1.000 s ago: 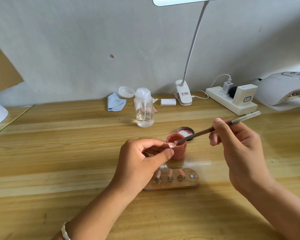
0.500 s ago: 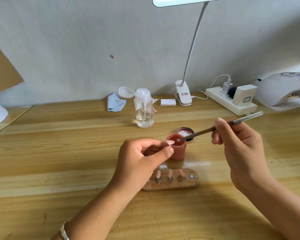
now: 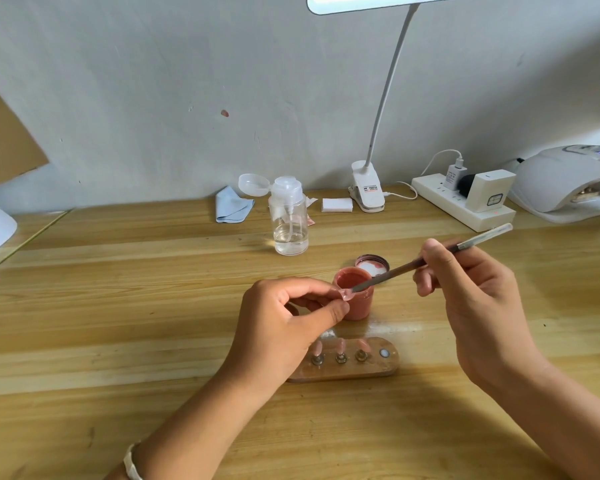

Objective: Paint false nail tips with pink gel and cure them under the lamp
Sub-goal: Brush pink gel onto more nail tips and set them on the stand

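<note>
A pale plastered wall backs the wooden tabletop (image 3: pixel 136 306). The nail tip (image 3: pixel 346 294) I am working on sits just at the near-left rim of the open pink gel pot (image 3: pixel 360 306). My left hand (image 3: pixel 284 327) pinches it between thumb and forefinger, the other fingers curled under. My right hand (image 3: pixel 471 299) pinches the brush (image 3: pixel 390 275) like a pen, shaft slanting over the pot, bristle end touching the tip.

I judge this to be the painting step, with gel going onto this one tip. The pot's lid (image 3: pixel 373 265) lies just behind it; whether they touch I cannot tell. On the near side of the pot lies a wooden holder (image 3: pixel 378 370) with three pink tips (image 3: pixel 341 347) standing on pegs and one pale spot bare. A clear pump bottle (image 3: pixel 290 225) stands farther behind the pot. The white curing lamp (image 3: pixel 561 178) is well off to the pot's right rear.

The next move, I think, calls for short, even strokes, a steady pinch clear of the wet gel, then seating the tip on the bare spot before curing.
</note>
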Motion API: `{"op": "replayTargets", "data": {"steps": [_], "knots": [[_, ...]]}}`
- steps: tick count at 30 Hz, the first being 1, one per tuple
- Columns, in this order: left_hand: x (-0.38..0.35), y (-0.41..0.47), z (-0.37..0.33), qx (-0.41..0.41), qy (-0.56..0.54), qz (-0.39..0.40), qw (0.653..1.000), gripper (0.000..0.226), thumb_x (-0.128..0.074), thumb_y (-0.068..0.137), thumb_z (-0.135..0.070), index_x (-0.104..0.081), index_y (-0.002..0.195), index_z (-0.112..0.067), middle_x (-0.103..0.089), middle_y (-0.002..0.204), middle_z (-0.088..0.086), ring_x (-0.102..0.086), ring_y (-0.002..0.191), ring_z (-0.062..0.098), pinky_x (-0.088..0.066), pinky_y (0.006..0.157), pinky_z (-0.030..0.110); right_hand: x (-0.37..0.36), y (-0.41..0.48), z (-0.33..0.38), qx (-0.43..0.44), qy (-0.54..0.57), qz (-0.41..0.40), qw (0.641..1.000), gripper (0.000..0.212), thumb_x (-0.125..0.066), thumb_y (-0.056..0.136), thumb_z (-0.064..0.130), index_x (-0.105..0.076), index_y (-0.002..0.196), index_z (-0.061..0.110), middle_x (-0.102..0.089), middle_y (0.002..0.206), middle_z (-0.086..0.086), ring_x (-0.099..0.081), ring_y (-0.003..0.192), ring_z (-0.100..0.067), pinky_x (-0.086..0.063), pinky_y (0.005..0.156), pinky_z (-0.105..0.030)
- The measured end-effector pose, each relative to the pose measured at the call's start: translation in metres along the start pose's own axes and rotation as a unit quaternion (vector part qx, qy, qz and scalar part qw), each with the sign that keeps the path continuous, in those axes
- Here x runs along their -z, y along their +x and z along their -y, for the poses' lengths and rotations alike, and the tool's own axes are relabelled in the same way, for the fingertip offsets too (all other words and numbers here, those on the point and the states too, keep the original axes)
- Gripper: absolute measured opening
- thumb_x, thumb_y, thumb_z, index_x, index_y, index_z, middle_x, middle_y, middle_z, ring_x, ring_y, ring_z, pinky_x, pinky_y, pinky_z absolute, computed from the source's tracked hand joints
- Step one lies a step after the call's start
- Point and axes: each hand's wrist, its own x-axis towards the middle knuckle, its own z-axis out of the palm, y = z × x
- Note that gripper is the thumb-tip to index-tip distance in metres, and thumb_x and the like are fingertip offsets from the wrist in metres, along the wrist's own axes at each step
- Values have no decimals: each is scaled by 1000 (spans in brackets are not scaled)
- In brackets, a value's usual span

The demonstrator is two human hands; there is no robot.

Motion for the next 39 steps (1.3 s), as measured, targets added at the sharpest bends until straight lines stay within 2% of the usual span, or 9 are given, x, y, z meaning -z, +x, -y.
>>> {"op": "replayTargets", "data": {"steps": [6,10,13,17,21,25,31,37,39], "knots": [[0,1,3,10,-3,5,1000,14,-84,77,-15,-80,82,-27,-76,78,-3,-60,44,28,-51,41,43,-1,-1,1,-11,-5,28,1000,30,-62,88,36,-68,63,21,-59,55,6,-56,63,-3,-44,70,-10],[1,0,3,10,-2,10,1000,14,-84,77,-15,-80,83,-27,-76,79,-3,-59,43,27,-51,41,40,1,1,-1,-20,-18,-3,1000,33,-63,94,27,-66,62,19,-58,54,5,-53,60,-4,-43,68,-10],[1,-1,1,8,-10,12,1000,16,-83,78,-12,-81,85,-26,-77,82,-4,-63,50,34,-53,41,39,4,5,-3,-28,-38,-42,998,32,-62,98,17,-64,66,17,-56,53,4,-50,58,-6,-42,66,-12],[0,-1,-1,8,-12,13,1000,17,-83,78,-10,-81,85,-25,-77,83,-6,-65,55,34,-55,42,37,6,7,-4,-34,-42,-60,997,29,-60,99,17,-62,70,13,-55,52,5,-49,59,-5,-41,65,-13],[0,-1,0,13,-8,10,1000,16,-83,78,-12,-80,84,-27,-77,80,-4,-63,52,38,-53,42,45,2,4,-3,-20,-10,-25,999,26,-58,99,17,-62,74,12,-54,52,5,-51,59,-6,-44,67,-8],[0,-1,2,19,-6,6,1000,13,-84,77,-16,-80,83,-27,-77,79,-3,-63,51,38,-53,43,45,-1,-1,0,-5,2,20,1000,25,-62,89,32,-66,71,16,-57,54,5,-55,61,-4,-45,70,-10],[0,0,2,26,-17,2,1000,14,-83,78,-14,-80,85,-25,-78,85,-4,-64,57,42,-53,43,48,5,5,-4,-4,-41,-41,998,36,-62,98,17,-67,62,23,-57,53,4,-51,57,-4,-43,64,-10],[0,0,1,20,-10,0,1000,15,-83,78,-13,-80,84,-26,-78,85,-7,-67,64,42,-54,45,50,4,4,-3,3,-30,-48,998,27,-60,99,17,-63,72,16,-56,52,7,-49,54,-2,-40,60,-8],[0,0,1,20,-7,0,1000,15,-84,77,-13,-80,83,-27,-77,80,-5,-66,62,41,-54,44,50,2,2,-1,9,-11,-34,999,23,-61,95,24,-62,75,13,-55,52,6,-50,55,-3,-41,62,-8]]}}
